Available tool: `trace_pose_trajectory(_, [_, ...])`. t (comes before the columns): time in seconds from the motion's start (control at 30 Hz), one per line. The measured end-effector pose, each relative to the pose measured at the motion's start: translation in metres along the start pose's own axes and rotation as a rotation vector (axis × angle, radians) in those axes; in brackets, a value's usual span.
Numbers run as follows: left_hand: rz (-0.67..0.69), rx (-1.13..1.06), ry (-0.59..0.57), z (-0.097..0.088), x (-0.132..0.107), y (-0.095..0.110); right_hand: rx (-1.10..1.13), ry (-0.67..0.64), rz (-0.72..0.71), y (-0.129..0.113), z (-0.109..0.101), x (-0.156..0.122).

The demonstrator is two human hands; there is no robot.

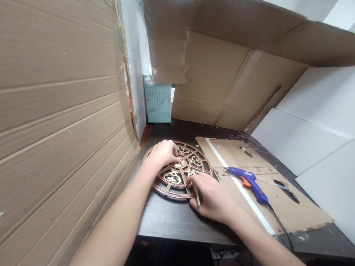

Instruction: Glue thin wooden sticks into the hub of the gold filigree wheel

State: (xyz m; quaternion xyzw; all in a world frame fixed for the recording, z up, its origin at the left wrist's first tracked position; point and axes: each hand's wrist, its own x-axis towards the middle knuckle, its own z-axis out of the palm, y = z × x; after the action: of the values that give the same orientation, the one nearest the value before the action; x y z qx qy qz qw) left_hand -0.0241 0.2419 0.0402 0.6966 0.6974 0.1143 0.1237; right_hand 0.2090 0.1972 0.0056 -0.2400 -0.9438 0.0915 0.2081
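Here's one view, worn on the head, looking forward and down onto the left hand [164, 152] and right hand [210, 195], near above the desk [168, 220], cardboard [57, 113] crowding close at left.

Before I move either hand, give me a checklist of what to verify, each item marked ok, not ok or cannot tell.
1. Round openwork disc on the table: ok, its gold pattern facing up.
2. Left hand at the disc: ok, fingertips at its centre.
3. Thin stick in the right hand: ok, held by the disc's near right edge.
4. Stick touching the disc: cannot tell, the right hand hides part of it.
5. Glue gun apart from the disc: ok, lying on the cardboard sheet to the right.
6. Glue gun hot: cannot tell, nothing visible shows it.
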Motion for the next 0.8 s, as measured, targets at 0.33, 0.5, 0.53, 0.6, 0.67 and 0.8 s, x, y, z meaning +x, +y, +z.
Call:
trace_pose_trajectory(0.33, [-0.002, 0.002, 0.008, 0.0003, -0.0003, 0.0008, 0.011, 0.007, -0.055, -0.0028, -0.0054, 0.001])
trace_pose_trajectory(0.5, [-0.005, 0.008, 0.0, -0.0018, -0.0024, 0.0022, 0.008, 0.01, -0.045, -0.0009, -0.0029, 0.0])
trace_pose_trajectory(0.53, [-0.005, 0.009, -0.002, -0.0024, -0.0027, 0.0026, 0.008, 0.011, -0.038, -0.0007, -0.0026, -0.0004])
trace_pose_trajectory(0.6, [-0.005, 0.011, -0.006, -0.0031, -0.003, 0.0033, 0.009, 0.01, -0.027, -0.0007, -0.0024, -0.0009])
trace_pose_trajectory(0.67, [-0.005, 0.012, -0.006, -0.003, -0.0029, 0.0034, 0.012, 0.009, -0.026, -0.0011, -0.0026, -0.0009])
trace_pose_trajectory(0.8, [-0.004, 0.011, 0.001, -0.001, -0.0021, 0.0018, 0.026, 0.001, -0.041, -0.0015, -0.003, -0.0004])
